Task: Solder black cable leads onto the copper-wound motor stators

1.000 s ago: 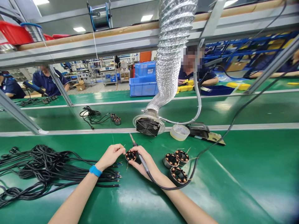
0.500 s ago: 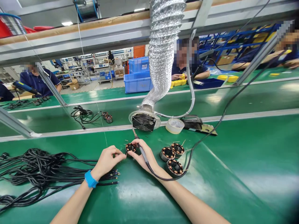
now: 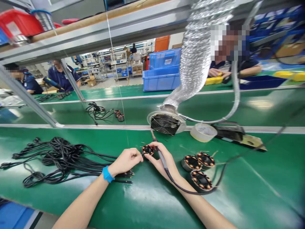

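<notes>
My right hand [image 3: 166, 160] is closed, with a soldering iron [image 3: 161, 156] lying along it, tip pointing up and away. Its thumb and fingers also hold the right side of a small motor stator [image 3: 147, 150] with copper windings. At that stator's left edge, my left hand [image 3: 126, 161] pinches what looks like a thin lead wire; the fingertips hide most of it. Right of my right hand three more stators [image 3: 201, 180] stand grouped on the green table [image 3: 152, 203]. A bundle of black cables [image 3: 64, 156], with stripped ends near my left wrist, lies to the left.
A fan [image 3: 165, 124] on a silver flexible duct [image 3: 194, 54] stands just beyond the stator. Behind to the right are a tape roll [image 3: 203, 133] and a black tool [image 3: 238, 135]. The iron's cord [image 3: 224, 173] loops past the stators. Co-workers sit across the line.
The view has turned left, so everything sits further right in it. Both hands stay at the same stator, the left still pinching at its edge and the right still holding the iron.
</notes>
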Motion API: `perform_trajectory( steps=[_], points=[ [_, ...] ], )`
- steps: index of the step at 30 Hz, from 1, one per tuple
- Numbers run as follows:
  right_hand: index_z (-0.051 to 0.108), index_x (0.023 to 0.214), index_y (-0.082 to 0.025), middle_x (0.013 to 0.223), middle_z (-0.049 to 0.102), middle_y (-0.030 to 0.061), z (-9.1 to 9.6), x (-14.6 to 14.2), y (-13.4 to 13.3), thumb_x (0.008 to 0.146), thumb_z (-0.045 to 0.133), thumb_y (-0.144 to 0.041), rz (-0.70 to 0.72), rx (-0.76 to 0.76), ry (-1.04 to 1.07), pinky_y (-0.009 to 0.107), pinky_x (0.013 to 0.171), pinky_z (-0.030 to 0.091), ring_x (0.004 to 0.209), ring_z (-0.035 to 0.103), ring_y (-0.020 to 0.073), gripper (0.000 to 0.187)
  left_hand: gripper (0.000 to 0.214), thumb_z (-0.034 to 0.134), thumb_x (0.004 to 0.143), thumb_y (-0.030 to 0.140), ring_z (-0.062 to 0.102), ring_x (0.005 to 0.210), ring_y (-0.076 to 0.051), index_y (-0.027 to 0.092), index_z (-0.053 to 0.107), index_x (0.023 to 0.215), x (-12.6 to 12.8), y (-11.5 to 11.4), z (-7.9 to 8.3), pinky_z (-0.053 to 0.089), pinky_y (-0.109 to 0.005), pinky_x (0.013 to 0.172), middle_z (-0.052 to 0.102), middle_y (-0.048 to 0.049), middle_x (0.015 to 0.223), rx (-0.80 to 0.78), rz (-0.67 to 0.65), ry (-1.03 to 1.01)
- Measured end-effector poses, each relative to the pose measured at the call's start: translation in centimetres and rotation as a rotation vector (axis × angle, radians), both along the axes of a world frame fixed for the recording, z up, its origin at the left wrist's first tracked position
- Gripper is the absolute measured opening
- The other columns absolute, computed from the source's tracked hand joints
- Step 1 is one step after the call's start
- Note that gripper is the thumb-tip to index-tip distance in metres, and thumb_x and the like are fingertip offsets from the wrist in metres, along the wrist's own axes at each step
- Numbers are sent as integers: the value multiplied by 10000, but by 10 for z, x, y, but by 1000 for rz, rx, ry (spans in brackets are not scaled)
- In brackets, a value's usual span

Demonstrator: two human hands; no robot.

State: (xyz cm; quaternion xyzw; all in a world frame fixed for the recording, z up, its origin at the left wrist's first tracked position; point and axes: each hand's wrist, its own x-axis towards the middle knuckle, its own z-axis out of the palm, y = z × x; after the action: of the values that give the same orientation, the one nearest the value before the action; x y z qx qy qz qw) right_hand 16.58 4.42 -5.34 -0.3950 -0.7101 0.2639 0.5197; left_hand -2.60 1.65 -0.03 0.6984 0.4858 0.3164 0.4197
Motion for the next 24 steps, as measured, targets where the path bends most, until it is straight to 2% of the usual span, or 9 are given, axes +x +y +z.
perform_trajectory(
  steps=[4, 6, 8, 10, 11, 14, 17, 20, 24],
  points=[
    [587, 1075, -242, 1026, 665, 58, -1, -2, 0, 833, 715, -350, 38, 25, -23, 393, 860, 529, 931, 653, 248, 295, 330, 631, 787, 473, 225, 435, -54, 146, 652, 746, 12, 10, 0, 157, -248, 429, 497, 31, 633, -362, 175, -355],
    [589, 1075, -248, 1024, 664, 58, -1, -4, -1, 836, 713, -358, 42, 35, -39, 394, 850, 531, 929, 652, 252, 291, 370, 611, 803, 507, 201, 420, -55, 143, 665, 758, 9, 14, 5, 150, -250, 427, 441, 53, 585, -356, 222, -351],
    [590, 1072, -254, 1023, 659, 57, -1, -6, -3, 838, 713, -355, 33, 46, -51, 391, 843, 532, 930, 649, 252, 283, 412, 523, 880, 503, 315, 440, -84, 147, 693, 760, -8, 14, 14, 247, -250, 461, 455, 37, 548, -159, 274, -162],
    [588, 1080, -256, 1026, 654, 55, -1, -7, -5, 844, 709, -348, 29, 52, -55, 388, 842, 531, 935, 646, 251, 281, 433, 461, 937, 464, 482, 556, -139, 163, 717, 761, -43, 10, 23, 354, -267, 564, 557, -16, 589, 101, 320, 163],
    [586, 1089, -256, 1031, 652, 56, -1, -7, -6, 849, 705, -345, 30, 49, -57, 388, 845, 529, 940, 645, 252, 283, 386, 497, 930, 433, 547, 661, -173, 173, 723, 757, -66, 7, 27, 385, -280, 629, 627, -50, 677, 191, 310, 348],
    [576, 1106, -253, 1048, 648, 63, 0, -6, -8, 860, 695, -339, 34, 32, -62, 394, 855, 525, 961, 643, 257, 286, 164, 622, 829, 278, 609, 797, -229, 206, 740, 741, -133, -3, 33, 411, -303, 738, 669, -65, 804, 163, 262, 738],
    [574, 1103, -253, 1052, 645, 64, 1, -5, -7, 860, 694, -318, 23, 33, -58, 385, 847, 527, 969, 644, 257, 279, 214, 592, 806, 220, 628, 872, -229, 238, 767, 928, -171, -15, 33, 442, -298, 800, 658, -47, 930, 64, 125, 749],
    [577, 1091, -252, 1033, 644, 58, 1, -4, -6, 854, 698, -296, 10, 43, -53, 373, 835, 526, 955, 644, 252, 270, 290, 586, 817, 257, 627, 907, -216, 242, 744, 1059, -169, -20, 29, 460, -287, 832, 618, -37, 1002, 40, 1, 680],
    [571, 1095, -249, 1041, 637, 58, 3, -3, -5, 855, 701, -288, -5, 42, -53, 374, 857, 518, 959, 636, 248, 276, 195, 649, 856, 342, 617, 892, -206, 233, 712, 1005, -135, -15, 20, 445, -280, 815, 618, -33, 1022, 106, -90, 672]
  ],
)
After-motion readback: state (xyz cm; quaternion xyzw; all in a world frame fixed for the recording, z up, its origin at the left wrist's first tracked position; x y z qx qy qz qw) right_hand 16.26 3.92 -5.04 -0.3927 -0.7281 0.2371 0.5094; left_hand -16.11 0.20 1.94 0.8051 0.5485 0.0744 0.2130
